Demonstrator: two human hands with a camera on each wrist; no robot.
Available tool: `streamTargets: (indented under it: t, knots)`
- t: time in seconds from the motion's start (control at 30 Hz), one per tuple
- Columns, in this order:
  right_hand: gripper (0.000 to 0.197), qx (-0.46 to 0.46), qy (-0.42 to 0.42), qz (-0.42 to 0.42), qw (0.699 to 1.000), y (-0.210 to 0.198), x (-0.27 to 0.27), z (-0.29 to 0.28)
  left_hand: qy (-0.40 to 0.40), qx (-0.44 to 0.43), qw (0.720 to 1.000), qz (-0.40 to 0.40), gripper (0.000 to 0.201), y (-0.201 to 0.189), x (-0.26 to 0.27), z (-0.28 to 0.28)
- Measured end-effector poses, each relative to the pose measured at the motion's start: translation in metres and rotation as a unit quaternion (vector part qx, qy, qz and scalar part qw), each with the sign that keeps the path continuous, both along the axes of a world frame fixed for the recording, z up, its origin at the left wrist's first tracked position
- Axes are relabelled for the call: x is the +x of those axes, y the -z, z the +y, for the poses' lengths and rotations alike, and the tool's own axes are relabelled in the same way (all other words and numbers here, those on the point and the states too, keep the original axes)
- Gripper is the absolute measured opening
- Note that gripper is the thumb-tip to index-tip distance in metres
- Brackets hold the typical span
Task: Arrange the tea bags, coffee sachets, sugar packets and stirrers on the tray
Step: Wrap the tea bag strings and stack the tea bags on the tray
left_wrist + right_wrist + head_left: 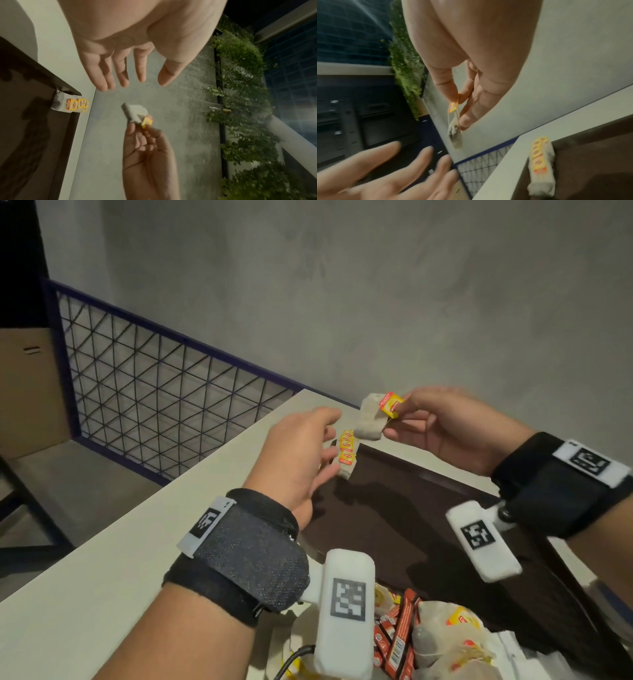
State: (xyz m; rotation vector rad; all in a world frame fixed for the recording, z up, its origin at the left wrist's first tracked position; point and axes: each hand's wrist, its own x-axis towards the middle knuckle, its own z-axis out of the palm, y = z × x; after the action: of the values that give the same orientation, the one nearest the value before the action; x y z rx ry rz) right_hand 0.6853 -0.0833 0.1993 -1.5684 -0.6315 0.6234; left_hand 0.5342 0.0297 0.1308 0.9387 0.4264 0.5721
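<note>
While I am watching from the head view, the table (102,542) is taking up the lower left, pale and running back to a grey wall (376,285), with a wire railing (154,392) standing beyond its far left edge. On the table the dark tray (394,508) is lying lengthwise, its bare floor showing between my two wrists. At the near end a heap of sachets (397,635) and loose tea bags is sitting at the bottom edge of that view, partly hidden by the left wrist camera (346,611); I cannot tell whether the heap is lying on the tray or just off it. My left hand (301,453) is hovering above the tray's far left corner with fingers straight and spread, holding nothing, as the left wrist view is showing plainly. My right hand (445,426) is hanging in the air over the far end of the tray, thumb and forefinger pinching the yellow tag of one tea bag (370,422), whose pouch is dangling toward the left hand, near it but not touching. In the far left corner of the tray a row (346,455) of tea bags is standing on edge against the rim, yellow tags up, just beside the left fingers (325,455).
</note>
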Motion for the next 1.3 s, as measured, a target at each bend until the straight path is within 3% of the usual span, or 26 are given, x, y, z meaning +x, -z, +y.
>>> streamTargets:
  t: [0.1,0.33,0.5,0.97,1.17,1.3]
  knots:
    - [0.006,-0.003,-0.034,0.000,0.999,-0.003,-0.032,-0.002,0.053,0.022,0.998,-0.032,0.013,0.002,0.003,-0.010]
    - [0.010,-0.020,-0.011,-0.029,0.999,-0.011,-0.064,-0.006,-0.010,0.046,0.994,-0.096,0.012,0.005,0.003,-0.009]
    - [0.006,-0.036,0.023,-0.051,0.998,-0.016,-0.063,-0.014,-0.026,0.073,0.989,-0.122,0.019,0.006,0.003,-0.006]
    - [0.016,-0.026,0.020,-0.125,0.992,-0.015,-0.055,-0.025,0.042,0.163,0.976,-0.141,0.035,0.008,0.003,-0.007]
    - [0.012,-0.032,0.026,-0.200,0.979,-0.014,-0.054,-0.026,0.028,0.212,0.968,-0.133,0.038,0.010,0.004,-0.010]
    - [0.011,-0.039,0.023,-0.192,0.980,-0.012,-0.052,-0.028,0.010,0.216,0.966,-0.142,0.037,0.011,0.005,-0.011]
